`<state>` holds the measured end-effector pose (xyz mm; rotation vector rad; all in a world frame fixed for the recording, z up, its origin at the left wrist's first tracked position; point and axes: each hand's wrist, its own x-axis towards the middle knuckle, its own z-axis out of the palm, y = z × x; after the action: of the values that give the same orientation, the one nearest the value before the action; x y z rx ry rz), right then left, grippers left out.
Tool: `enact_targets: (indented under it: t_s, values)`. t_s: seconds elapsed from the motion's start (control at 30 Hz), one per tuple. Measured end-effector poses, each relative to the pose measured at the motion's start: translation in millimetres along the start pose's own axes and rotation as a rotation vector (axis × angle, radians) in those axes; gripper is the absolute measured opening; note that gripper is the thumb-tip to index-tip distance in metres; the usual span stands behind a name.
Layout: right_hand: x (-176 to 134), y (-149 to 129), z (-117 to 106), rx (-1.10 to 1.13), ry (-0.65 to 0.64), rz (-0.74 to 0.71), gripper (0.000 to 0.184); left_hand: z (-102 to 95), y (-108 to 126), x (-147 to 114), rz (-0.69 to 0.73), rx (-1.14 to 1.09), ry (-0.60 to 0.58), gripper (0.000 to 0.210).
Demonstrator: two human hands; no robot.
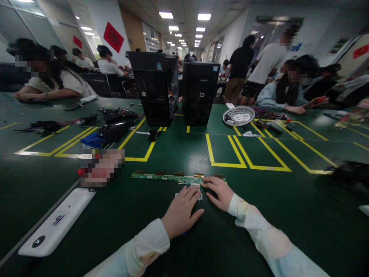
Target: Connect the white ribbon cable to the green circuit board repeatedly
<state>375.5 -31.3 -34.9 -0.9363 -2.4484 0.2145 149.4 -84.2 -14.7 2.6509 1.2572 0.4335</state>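
A long, narrow green circuit board (pixel 161 177) lies crosswise on the green table, with several brownish-gold tabs along its far edge. My right hand (pixel 219 192) rests at the board's right part, fingers spread and fingertips on or beside its near edge. Just in front of the board, my left hand (pixel 183 211) lies palm down with fingers stretched out. Beneath its fingertips shows a small white piece (pixel 200 195), mostly covered, whose kind I cannot make out. Neither hand is wrapped round anything.
Two black computer towers (pixel 201 92) stand at the back. A white basket (pixel 238 115) with small parts sits right of them. A white device (pixel 57 225) lies at the left, near a black-and-blue item (pixel 108 134). Yellow tape (pixel 229 165) marks the table. Other people sit and stand around.
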Motion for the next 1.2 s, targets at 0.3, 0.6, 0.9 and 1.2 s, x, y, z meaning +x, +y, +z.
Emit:
enact_targets:
  t_s: [0.3, 0.6, 0.9, 1.2]
  values:
    - [-0.4, 2.5, 4.5, -0.026, 0.026, -0.004, 0.033, -0.2, -2.2, 2.7, 0.028, 0.017, 0.009, 0.061]
    - [-2.7, 5.3, 8.2, -0.069, 0.019, -0.01, 0.032, -38.8, -89.2, 1.3, -0.184, 0.126, 0.296, 0.05]
    - [-0.9, 2.0, 1.0, -0.07, -0.035, -0.003, 0.033, -57.1, -198.5, -35.1, -0.489, 0.18, 0.262, 0.051]
    - [1.8, -7.4, 0.0, -0.079, -0.02, -0.034, 0.033, -59.0, -194.6, -32.9, -0.514, 0.147, 0.215, 0.056]
